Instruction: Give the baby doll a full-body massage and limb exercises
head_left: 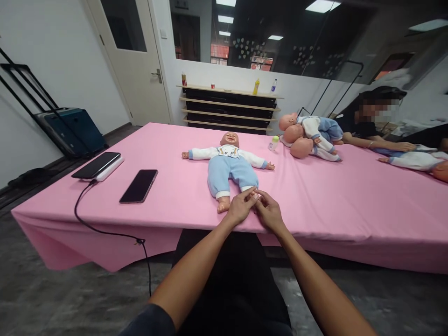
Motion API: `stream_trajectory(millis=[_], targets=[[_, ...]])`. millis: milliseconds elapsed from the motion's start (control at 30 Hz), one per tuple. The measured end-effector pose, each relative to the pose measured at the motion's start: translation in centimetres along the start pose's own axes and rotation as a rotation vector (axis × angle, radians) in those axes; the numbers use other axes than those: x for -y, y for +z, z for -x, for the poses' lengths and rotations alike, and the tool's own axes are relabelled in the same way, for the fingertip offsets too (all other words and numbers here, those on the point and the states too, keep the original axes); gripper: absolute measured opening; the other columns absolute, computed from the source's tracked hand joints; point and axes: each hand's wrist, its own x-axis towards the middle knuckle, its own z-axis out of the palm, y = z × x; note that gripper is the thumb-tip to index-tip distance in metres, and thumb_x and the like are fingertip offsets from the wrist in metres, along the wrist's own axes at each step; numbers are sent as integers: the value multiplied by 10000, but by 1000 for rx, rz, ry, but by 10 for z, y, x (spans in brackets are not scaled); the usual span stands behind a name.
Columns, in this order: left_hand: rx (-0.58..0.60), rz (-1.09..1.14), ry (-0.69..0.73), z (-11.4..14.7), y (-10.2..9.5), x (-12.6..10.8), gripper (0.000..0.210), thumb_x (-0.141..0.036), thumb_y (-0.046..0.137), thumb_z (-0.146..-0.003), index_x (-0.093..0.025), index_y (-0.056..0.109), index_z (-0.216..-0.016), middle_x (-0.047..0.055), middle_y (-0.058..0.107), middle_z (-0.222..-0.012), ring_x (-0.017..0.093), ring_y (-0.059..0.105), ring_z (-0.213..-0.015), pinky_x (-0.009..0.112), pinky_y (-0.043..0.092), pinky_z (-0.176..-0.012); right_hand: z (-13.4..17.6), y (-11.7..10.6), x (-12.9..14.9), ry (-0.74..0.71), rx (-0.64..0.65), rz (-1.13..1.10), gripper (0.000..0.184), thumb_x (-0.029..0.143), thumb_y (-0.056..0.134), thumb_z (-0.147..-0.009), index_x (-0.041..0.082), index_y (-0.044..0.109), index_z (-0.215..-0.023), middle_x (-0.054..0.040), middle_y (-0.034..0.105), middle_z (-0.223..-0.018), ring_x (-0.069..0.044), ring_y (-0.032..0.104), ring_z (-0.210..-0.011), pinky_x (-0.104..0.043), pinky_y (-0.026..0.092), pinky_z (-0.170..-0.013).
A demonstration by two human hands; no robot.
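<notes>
A baby doll (229, 163) in a white top and light blue trousers lies on its back, arms spread, head away from me. Both my hands meet at its foot on the right side, near the table's front edge. My left hand (242, 206) has its fingers closed round that foot from the left. From the right, my right hand (269, 211) grips the same foot with thumb and fingers. The foot is mostly hidden by my fingers. The doll's other foot (223, 204) is bare and untouched.
On the pink-covered table (175, 186) lie a phone (139, 186) and another phone on a white block (109, 169) with a cable. A small bottle (273, 143) stands near piled dolls (311, 133). A person (371, 116) handles another doll (416, 160) at right.
</notes>
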Motion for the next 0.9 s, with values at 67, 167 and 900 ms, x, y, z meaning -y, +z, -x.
stream_trajectory(millis=[67,167,900], targets=[[-9,1,-1,-2,0,1,554,-492,526,-840,-222,526,-1324,61,564,-1312,200,536,-1204,375,381,-1098,0,0,0,33,-24,-44,552,498,478,-889,154,502,-1320,-72,660,-990,-103,571,-678,-238,524,-642],[-22,-5,-38,-4,-1,1,564,-487,558,-819,-199,546,-1304,74,593,-1271,207,574,-1143,364,430,-1050,0,0,5,32,-18,-65,530,494,458,-898,175,526,-1316,-73,635,-1140,-145,617,-840,-283,550,-750],[-23,-36,6,-1,1,-1,513,-423,573,-823,-159,577,-1263,100,592,-1267,207,574,-1144,401,412,-1068,4,-2,3,-232,-41,476,398,298,325,-969,199,545,-1285,-97,646,-1016,-168,614,-900,-291,479,-862]])
